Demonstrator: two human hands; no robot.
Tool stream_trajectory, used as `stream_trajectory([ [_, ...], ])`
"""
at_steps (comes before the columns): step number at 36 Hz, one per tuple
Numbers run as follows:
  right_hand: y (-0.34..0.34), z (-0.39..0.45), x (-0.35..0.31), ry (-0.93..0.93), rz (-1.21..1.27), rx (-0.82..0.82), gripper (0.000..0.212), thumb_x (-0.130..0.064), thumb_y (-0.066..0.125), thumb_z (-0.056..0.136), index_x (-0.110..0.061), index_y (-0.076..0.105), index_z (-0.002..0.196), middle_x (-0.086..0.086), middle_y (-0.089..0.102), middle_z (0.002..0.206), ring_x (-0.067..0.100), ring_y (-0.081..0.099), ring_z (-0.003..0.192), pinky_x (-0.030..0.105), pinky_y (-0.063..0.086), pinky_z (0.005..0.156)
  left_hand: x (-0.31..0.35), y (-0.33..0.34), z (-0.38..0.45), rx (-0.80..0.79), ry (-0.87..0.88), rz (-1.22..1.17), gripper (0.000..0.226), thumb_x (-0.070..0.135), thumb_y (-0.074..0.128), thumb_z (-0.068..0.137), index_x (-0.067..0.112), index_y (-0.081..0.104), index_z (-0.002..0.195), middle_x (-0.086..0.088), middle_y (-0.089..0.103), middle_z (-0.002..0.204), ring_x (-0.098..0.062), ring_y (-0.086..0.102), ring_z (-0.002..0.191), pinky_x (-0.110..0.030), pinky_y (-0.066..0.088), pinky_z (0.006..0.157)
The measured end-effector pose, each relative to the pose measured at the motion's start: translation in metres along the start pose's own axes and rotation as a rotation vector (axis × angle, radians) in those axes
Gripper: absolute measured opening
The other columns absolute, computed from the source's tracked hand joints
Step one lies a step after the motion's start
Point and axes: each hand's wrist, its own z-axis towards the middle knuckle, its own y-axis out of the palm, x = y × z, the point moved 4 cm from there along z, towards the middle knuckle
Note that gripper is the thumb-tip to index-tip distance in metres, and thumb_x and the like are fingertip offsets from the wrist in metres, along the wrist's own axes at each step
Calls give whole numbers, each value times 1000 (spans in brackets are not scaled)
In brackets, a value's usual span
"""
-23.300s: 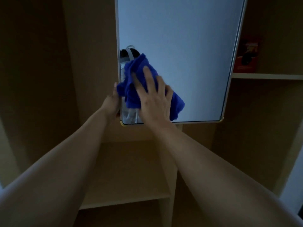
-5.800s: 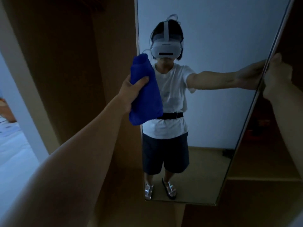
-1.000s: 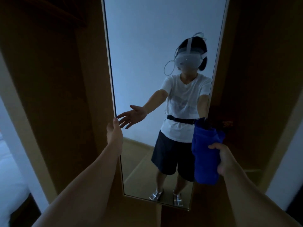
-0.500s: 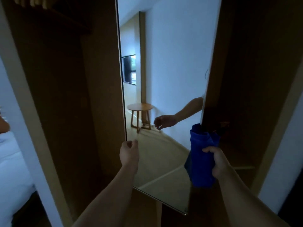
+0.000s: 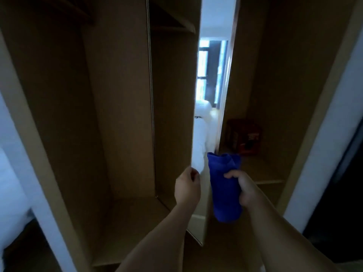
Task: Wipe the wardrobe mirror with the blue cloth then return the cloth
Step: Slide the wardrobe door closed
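The tall wardrobe mirror (image 5: pixel 172 114) stands in the middle at a steep angle to me. It reflects the wardrobe's inside and a bright window. My right hand (image 5: pixel 246 191) is shut on the blue cloth (image 5: pixel 224 195), which it holds bunched and upright just right of the mirror's lower right edge, in front of the right compartment's shelf (image 5: pixel 263 173). My left hand (image 5: pixel 187 188) hovers in front of the mirror's lower part with its fingers curled in and nothing visible in them.
A dark red box (image 5: pixel 246 136) sits at the back of the right shelf. The left compartment (image 5: pixel 117 124) is a tall bare wooden bay. A white bed (image 5: pixel 11 185) shows at the far left, past the wardrobe's pale frame.
The mirror has swung further, from showing my reflection to showing the wardrobe's inside and a window. My left hand moved right and curled. My right hand keeps the cloth by the shelf.
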Motion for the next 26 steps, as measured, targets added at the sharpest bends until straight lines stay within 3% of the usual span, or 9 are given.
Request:
stream_trajectory([
  [6,8,-12,9,35,-85,-35,54,-12,74,59,-10,61,112,17,68,107,38,62,100,50,44,91,20,-4,-14,-23,110,53,9,23,49,96,28,55,99,15,59,89,1,58,82,-18,48,68],
  [12,14,-21,-2,11,-209,-126,54,-6,73,64,-13,60,115,14,69,107,34,64,99,43,48,76,29,-19,-18,44,138,96,10,21,46,96,30,50,97,13,58,89,-1,57,79,-23,49,68],
  [16,24,-29,-3,28,-399,-175,56,-5,73,56,-12,64,111,13,71,102,33,65,98,46,48,85,30,-24,-18,104,104,142,13,24,40,98,30,52,97,11,58,92,-6,57,81,-33,54,73],
  [19,37,-33,4,39,-451,-179,50,-5,73,58,-13,65,106,12,72,98,32,66,94,43,48,80,28,-33,-20,171,65,148,11,30,39,98,33,49,95,11,57,93,-9,57,84,-36,54,75],
  [23,53,-36,13,13,-515,-182,49,-3,72,60,-13,62,107,13,69,104,32,63,97,47,48,89,25,-44,-18,173,41,141,9,27,44,97,31,53,97,9,58,99,-10,58,90,-37,54,78],
  [26,62,-36,16,-21,-537,-174,42,-1,71,64,-12,60,104,12,67,101,28,63,94,42,49,82,19,-54,-14,190,10,123,8,22,49,95,30,51,98,9,61,97,-8,59,85,-36,56,75],
])
